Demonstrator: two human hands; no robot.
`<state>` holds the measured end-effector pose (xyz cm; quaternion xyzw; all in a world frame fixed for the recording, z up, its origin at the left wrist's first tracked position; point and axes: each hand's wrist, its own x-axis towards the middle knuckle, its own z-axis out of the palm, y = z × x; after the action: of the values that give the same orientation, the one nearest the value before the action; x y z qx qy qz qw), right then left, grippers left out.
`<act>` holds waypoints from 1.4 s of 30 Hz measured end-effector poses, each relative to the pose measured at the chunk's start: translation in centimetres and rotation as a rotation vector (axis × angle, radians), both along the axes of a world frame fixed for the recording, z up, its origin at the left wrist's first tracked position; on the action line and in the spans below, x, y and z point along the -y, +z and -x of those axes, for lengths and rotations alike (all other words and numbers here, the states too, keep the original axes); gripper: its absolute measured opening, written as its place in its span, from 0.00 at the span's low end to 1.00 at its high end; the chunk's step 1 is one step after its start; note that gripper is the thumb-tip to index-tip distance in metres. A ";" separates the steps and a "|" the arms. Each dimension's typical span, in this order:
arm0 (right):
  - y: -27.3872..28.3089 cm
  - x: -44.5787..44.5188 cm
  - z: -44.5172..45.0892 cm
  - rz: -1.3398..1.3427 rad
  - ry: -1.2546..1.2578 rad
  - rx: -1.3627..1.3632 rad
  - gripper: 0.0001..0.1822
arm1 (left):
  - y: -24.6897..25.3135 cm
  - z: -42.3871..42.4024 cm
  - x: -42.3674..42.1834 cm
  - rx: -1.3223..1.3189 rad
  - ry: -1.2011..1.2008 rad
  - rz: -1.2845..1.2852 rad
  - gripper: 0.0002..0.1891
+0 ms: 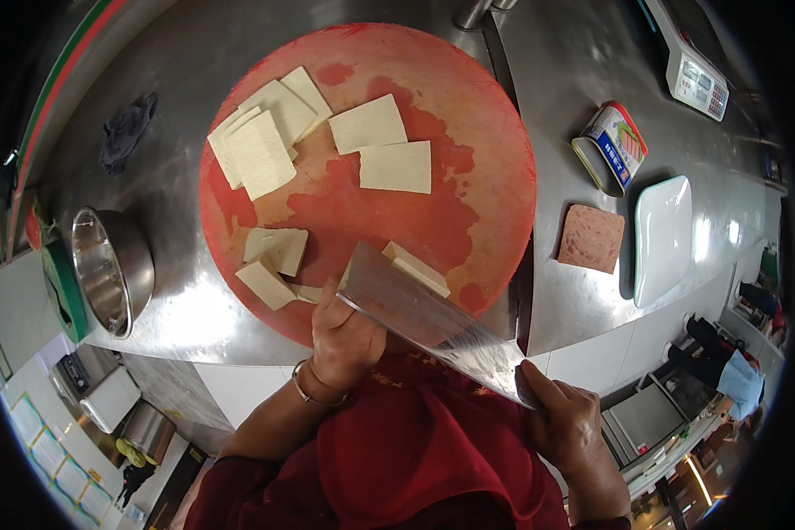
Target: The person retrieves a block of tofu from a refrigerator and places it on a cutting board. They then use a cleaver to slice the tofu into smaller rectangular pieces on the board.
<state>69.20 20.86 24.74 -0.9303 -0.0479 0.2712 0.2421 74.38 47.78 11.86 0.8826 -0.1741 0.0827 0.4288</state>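
My right hand (566, 411) grips the handle end of a broad steel cleaver (430, 324), whose blade slants up and left over the near part of a round red chopping board (497, 199). My left hand (348, 338) is at the board's near edge, against the blade's far end, its fingertips partly hidden. A pale block, apparently tofu (417, 270), shows beyond the blade. Left of my fingers are several cut pale pieces (265, 281). Farther up the board, thin pale slices overlap in a pile (262, 156), with two more slices (396, 167) to its right.
On the steel counter (179, 218), a metal bowl (139, 271) and dark cloth (126, 136) lie left. Right are an opened luncheon meat tin (613, 149), a luncheon meat block (591, 238), a white tray (662, 242) and a digital scale (699, 83). A person (735, 381) stands in the background.
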 end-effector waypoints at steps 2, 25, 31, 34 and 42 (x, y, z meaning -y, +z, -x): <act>0.0 0.1 -0.2 -0.013 0.007 -0.010 0.33 | -0.8 0.7 -0.1 -0.075 0.024 0.110 0.14; -4.8 -1.4 -2.9 -0.029 0.004 -0.054 0.19 | 1.9 -1.9 0.5 0.032 0.010 0.015 0.09; -4.9 -0.6 -0.9 -0.172 -0.092 0.092 0.25 | 2.0 -1.3 0.4 0.007 0.037 -0.012 0.10; -1.6 -0.3 -1.1 -0.105 -0.018 0.032 0.26 | 0.6 0.3 -0.1 -0.001 0.051 -0.065 0.11; -0.1 0.2 -0.1 -0.003 0.023 -0.058 0.28 | -1.8 2.0 -0.4 -0.098 0.103 0.077 0.13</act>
<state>69.25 20.66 24.66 -0.9211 -0.0521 0.3008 0.2415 72.38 48.17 10.02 0.8761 -0.1041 0.0681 0.4658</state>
